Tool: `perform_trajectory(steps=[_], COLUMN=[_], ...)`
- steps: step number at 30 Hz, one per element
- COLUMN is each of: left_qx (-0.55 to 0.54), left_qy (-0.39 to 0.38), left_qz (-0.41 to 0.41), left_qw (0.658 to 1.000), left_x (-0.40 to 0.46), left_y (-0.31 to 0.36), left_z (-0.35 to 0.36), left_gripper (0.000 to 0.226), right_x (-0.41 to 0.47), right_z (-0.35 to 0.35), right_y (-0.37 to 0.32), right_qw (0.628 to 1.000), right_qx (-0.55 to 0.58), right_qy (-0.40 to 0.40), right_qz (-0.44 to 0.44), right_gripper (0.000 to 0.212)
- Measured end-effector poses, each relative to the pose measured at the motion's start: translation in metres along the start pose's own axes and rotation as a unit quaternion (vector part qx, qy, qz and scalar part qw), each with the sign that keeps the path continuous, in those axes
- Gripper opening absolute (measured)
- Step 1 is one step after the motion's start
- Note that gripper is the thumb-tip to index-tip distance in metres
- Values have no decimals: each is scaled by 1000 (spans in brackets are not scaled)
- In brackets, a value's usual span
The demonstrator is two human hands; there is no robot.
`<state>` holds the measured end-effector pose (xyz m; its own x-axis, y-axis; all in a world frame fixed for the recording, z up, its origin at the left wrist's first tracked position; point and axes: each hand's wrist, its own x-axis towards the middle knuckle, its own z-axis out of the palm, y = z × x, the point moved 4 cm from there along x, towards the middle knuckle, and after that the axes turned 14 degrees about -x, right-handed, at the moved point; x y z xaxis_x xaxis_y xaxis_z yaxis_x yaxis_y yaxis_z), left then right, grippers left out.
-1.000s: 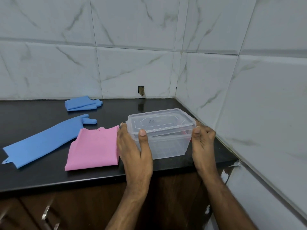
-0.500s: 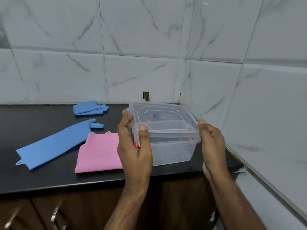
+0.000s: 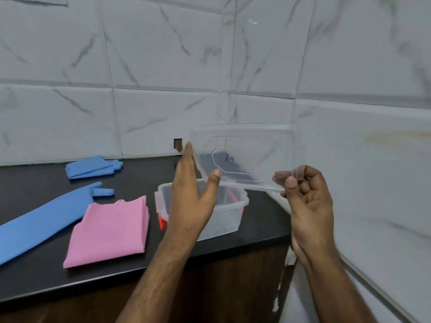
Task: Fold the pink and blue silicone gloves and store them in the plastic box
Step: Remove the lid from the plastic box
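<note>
The clear plastic box [image 3: 224,220] stands open on the black counter [image 3: 42,280], with red clips at its sides. Its clear lid [image 3: 247,157] is lifted above it and tilted. My right hand [image 3: 305,194] pinches the lid's right edge. My left hand [image 3: 193,192] holds the lid's left edge between thumb and straight fingers. A folded pink glove [image 3: 109,229] lies left of the box. A long blue glove [image 3: 44,220] lies flat beside it, and a folded blue glove [image 3: 93,166] sits by the back wall.
White marble-look tiled walls [image 3: 163,66] meet in a corner right behind the box. The counter's front edge runs just below the pink glove, with brown wooden cabinets [image 3: 233,287] underneath.
Both hands have lifted the lid off the box and raised it, tilting it up. The box stays on the counter, now open. The camera has moved closer.
</note>
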<state>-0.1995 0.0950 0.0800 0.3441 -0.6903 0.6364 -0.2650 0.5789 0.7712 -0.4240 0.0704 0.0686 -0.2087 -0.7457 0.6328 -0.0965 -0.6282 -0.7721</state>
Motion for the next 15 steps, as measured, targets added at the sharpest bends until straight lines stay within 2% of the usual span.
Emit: perform_trajectory(steps=[3,7,9,12,15], left_qx=[16,55,58,102,201], left_qy=[-31,-95,-124,-143,-139], left_qz=[-1,22,45,79,92], left_qw=[999,994,990,981,965], left_x=[2,-15,-28,-49,-65], left_y=[3,6,9,9,7], left_z=[26,65,82,99,101], left_gripper=[79,74,75,76,69], right_x=[-4,-14,-21,-31,-40], right_z=[-27,-52,-61,-76,-87], right_y=[-7,1,10,29,40], right_qw=[994,975,963,958,952], right_qx=[-76,-176,-220,-257,-291], right_qy=[30,41,45,33,19], right_qz=[-75,-127,-148,-123,-88], right_gripper=[25,47,48,49,58])
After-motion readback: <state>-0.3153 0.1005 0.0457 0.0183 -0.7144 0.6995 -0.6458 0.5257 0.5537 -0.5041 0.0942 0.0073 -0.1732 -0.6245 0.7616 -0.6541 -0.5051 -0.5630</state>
